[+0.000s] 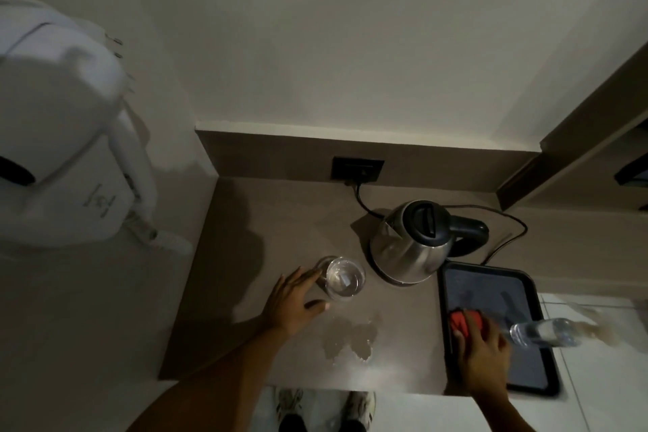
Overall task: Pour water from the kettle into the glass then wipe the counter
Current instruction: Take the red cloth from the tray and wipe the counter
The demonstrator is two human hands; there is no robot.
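- Two shoes show at the bottom, on the floor just under the near edge of the tabletop.
- Both bare arms reach up from the bottom onto the tabletop.
- On the left, the left hand is open wide, with the fingers spread. The fingertips touch the left side of the glass, and the thumb points to the right just below it.
- The glass stands upright near the middle of the tabletop. It is clear, and there is some water in it.
- A small puddle lies on the tabletop, near the glass and between the two hands.
- On the right, the right hand presses down on a red cloth. The fingers curl over it. I cannot tell if they grip it.
- The cloth lies on a dark tray at the right edge of the tabletop.
- A clear plastic bottle lies on its side across the tray, just beside the right hand.
- The kettle stands upright behind the tray, to the right of the glass. It is shiny metal with a black lid and a black handle.
- A black cord runs from the kettle to a dark wall socket.
- A white machine hangs on the wall at far left. It looks blurry.
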